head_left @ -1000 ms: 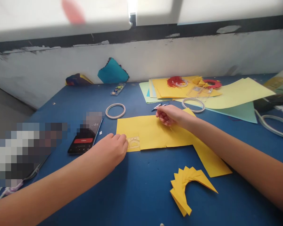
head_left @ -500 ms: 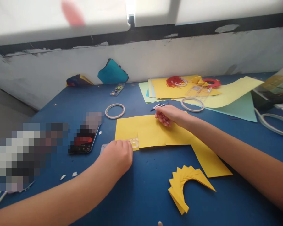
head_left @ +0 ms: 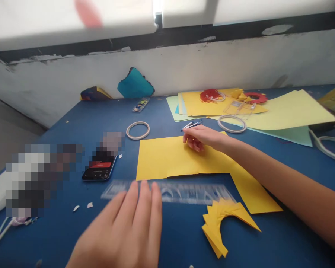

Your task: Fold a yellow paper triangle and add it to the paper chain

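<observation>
Nearest, left hand (head_left: 128, 230) flat and open, fingertips on the clear ruler (head_left: 170, 191), blurred, just below the yellow sheet (head_left: 167, 158). Folded yellow fan (head_left: 222, 221) beside the ruler's right end. Farther, right hand (head_left: 201, 137), fingers loosely curled, gripping nothing, pinning the sheet's top edge, apparently to steady it.

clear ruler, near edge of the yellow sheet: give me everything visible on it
The clear ruler is a long, see-through plastic strip with faint stencil cut-outs. It is motion-blurred, so markings are unreadable. It lies flat and roughly left-right on the blue table, just nearer than the yellow sheet. The left hand has fingertips at its left part; contact cannot be confirmed. Its right end reaches the folded yellow fan.
</observation>
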Tool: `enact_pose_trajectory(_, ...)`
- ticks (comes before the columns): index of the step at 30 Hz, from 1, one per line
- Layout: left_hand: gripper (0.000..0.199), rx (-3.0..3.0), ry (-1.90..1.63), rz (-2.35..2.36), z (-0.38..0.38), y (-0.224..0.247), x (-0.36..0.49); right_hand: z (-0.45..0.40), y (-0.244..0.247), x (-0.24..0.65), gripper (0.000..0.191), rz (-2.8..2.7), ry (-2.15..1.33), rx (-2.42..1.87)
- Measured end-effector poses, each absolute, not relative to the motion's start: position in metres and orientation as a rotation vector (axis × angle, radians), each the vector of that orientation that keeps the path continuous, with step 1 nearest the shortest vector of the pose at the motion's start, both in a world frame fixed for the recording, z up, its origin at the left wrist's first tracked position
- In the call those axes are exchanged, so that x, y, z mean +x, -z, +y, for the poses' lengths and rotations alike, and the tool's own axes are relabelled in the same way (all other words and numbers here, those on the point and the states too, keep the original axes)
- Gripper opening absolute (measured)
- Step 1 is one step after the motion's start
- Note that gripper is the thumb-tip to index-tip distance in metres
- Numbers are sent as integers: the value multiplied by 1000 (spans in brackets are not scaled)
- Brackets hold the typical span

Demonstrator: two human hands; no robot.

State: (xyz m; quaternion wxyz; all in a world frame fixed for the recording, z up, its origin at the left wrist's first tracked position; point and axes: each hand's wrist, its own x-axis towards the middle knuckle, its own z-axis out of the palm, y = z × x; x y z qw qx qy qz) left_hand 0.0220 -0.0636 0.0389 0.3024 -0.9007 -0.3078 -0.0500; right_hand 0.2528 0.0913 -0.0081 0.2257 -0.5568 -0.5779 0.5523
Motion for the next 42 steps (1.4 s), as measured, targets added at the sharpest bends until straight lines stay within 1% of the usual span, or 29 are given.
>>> enact_pose_trajectory(2, 34, -2404, 18, -837, -33, -42, 32, 91, 6, 253, 45, -1629, -1507, -1497)
enact_pose_trajectory(4, 38, -2470, -176, -1019, -4, -39, 41, 89, 3, 254, 49, -1688, -1484, -1447)
enact_pose_trajectory(5, 39, -2514, -247, -1113, 6, -36, 46, 88, 1, 255, 47, -1721, -1488, -1423)
enact_pose_trajectory(8, 36, -2563, -234, -1254, 21, -22, 53, 83, -3, 259, 34, -2018, -1412, -1310)
enact_pose_trajectory(9, 34, -2579, -211, -1261, 23, -18, 53, 81, -3, 259, 34, -2181, -1294, -1259)
enact_pose_trajectory(11, 29, -2612, -158, -1264, 25, -12, 50, 78, -1, 258, 32, -2466, -948, -1160)
enact_pose_trajectory(12, 25, -2627, -127, -1271, 27, -12, 47, 76, 0, 257, 27, -2554, -764, -1126)
enact_pose_trajectory(14, 21, -2628, -38, -1306, 31, -14, 37, 75, 4, 254, 18, -2615, -515, -1121)
enact_pose_trajectory(17, 28, -2534, 208, -1435, 35, -23, 21, 76, 7, 252, 21, -2575, -306, -1192)
enact_pose_trajectory(19, 31, -2431, 285, -1505, 33, -26, 14, 79, 7, 253, 21, -2481, -152, -1283)
enact_pose_trajectory(21, 34, -2452, 195, -1477, 26, -25, 12, 80, 5, 256, 21, -2344, 44, -1384)
enact_pose_trajectory(23, 30, -2619, 75, -1357, 16, -20, 13, 80, -1, 262, 21, -2184, 174, -1445)
enact_pose_trajectory(24, 27, -2721, 47, -1280, 12, -17, 14, 79, -4, 265, 20, -2101, 176, -1454)
enact_pose_trajectory(25, 26, -2808, 42, -1210, 8, -13, 16, 78, -8, 267, 18, -2014, 103, -1448)
enact_pose_trajectory(27, 37, -2904, 57, -1121, 6, -6, 18, 77, -17, 270, 15, -1818, -165, -1414)
enact_pose_trajectory(28, 42, -2919, 67, -1094, 6, -3, 19, 77, -20, 269, 17, -1736, -305, -1390)
enact_pose_trajectory(30, 43, -2917, 81, -1043, 10, 1, 19, 82, -24, 261, 24, -1666, -542, -1339)
enact_pose_trajectory(32, 36, -2898, 88, -973, 15, 5, 20, 91, -23, 244, 33, -1720, -728, -1290)
enact_pose_trajectory(34, 29, -2876, 116, -898, 19, 8, 20, 103, -19, 220, 22, -1812, -875, -1223)
enact_pose_trajectory(36, 25, -2840, 158, -838, 20, 11, 20, 115, -14, 198, 14, -2054, -1018, -1048)
enact_pose_trajectory(37, 25, -2822, 177, -817, 20, 13, 20, 121, -12, 188, 11, -2105, -1061, -1008)
enact_pose_trajectory(38, 24, -2805, 190, -803, 19, 14, 20, 125, -11, 181, 12, -2161, -1112, -958)
enact_pose_trajectory(39, 25, -2792, 193, -801, 18, 14, 20, 128, -9, 175, 16, -2200, -1153, -916)
enact_pose_trajectory(42, 29, -2796, 204, -836, 17, 15, 17, 131, -5, 168, 38, -2317, -1227, -812)
